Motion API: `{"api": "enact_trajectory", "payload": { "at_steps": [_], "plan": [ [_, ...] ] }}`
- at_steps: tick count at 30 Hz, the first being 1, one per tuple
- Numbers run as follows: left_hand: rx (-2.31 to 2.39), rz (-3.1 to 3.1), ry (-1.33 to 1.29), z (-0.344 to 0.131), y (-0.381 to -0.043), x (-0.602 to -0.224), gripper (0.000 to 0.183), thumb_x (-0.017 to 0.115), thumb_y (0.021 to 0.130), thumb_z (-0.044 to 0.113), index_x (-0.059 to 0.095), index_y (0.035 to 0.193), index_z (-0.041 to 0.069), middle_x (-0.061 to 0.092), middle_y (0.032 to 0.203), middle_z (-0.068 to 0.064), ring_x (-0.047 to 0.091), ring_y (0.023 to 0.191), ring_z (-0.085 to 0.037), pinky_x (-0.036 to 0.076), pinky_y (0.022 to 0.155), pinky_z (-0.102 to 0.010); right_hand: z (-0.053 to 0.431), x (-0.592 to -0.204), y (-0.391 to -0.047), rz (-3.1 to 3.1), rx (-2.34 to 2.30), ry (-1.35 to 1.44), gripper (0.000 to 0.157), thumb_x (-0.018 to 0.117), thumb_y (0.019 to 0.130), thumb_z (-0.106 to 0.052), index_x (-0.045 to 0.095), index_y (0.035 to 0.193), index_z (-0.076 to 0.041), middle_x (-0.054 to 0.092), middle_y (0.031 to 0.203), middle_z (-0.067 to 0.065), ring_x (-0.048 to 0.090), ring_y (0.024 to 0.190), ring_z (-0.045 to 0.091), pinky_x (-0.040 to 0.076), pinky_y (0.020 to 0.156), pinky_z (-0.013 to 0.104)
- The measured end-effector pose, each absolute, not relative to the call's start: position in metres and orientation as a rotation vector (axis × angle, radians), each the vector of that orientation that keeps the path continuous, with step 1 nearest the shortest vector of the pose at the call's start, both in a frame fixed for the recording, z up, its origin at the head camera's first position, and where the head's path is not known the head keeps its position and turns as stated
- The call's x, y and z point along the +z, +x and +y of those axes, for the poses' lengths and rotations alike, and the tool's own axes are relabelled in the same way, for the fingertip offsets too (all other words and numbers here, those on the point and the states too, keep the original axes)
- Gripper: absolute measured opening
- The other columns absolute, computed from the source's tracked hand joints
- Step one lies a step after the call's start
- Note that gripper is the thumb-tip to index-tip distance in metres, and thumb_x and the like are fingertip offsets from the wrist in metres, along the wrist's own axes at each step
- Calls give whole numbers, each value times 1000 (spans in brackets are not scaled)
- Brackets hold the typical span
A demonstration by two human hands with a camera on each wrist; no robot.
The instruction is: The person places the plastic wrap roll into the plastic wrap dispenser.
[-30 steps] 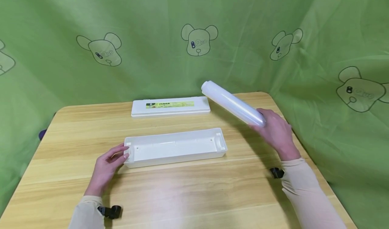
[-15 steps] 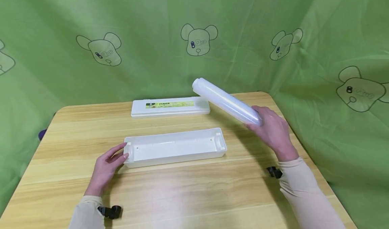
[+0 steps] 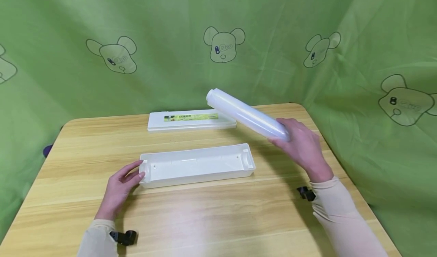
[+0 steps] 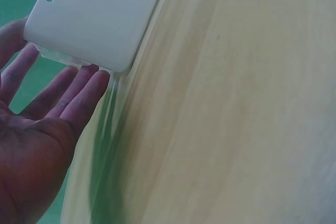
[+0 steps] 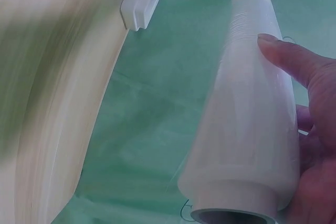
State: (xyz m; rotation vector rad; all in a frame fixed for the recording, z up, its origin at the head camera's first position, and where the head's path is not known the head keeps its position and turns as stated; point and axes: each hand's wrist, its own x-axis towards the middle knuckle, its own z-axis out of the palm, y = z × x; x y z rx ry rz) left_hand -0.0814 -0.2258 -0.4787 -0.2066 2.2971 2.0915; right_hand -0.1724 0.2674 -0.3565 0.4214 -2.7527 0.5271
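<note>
My right hand (image 3: pixel 302 145) grips a roll of cling film (image 3: pixel 247 113) near its right end, holding it tilted above the table. In the right wrist view, the thumb (image 5: pixel 294 59) lies along the film and the hollow core end shows at the bottom. A long white plastic box (image 3: pixel 196 181), with its top uncovered, sits mid-table. My left hand (image 3: pixel 119 185) holds the box by its left end, thumb and forefinger at the rim. The left wrist view has several fingertips (image 4: pixel 100 80) against that end of the box. Behind lies a white lid (image 3: pixel 225 118) with a yellow-green label.
The wooden table (image 3: pixel 191 219) reaches back to a green curtain (image 3: pixel 170 41) with bear-head prints, which also hangs along both sides. The roll's far end hangs over the right part of the lid. Each wrist carries a small black camera.
My right hand has carried the cling film roll leftward, so its far end has come over the lid. The left hand, the box and the lid have stayed put.
</note>
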Motion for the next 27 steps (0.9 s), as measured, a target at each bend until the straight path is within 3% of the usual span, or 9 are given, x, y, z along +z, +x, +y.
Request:
{"api": "enact_trajectory", "payload": {
  "at_steps": [18, 27],
  "plan": [
    [2123, 2290, -200, -226, -82, -480, 54, 71, 93, 19, 51, 139, -1, 45, 145, -14, 57, 112, -4, 51, 91, -22, 243, -357, -180, -2672, 558, 632, 61, 87, 76, -27, 62, 128, -7, 65, 119, 13, 62, 99, 33, 54, 72, 53],
    [2122, 2298, -196, -226, -83, -481, 54, 70, 93, 18, 51, 140, -1, 45, 145, -14, 57, 112, -4, 51, 91, -22, 232, -359, -184, -2635, 561, 771, 63, 89, 72, -24, 63, 127, -5, 65, 121, 16, 62, 104, 35, 55, 80, 54]
  ]
}}
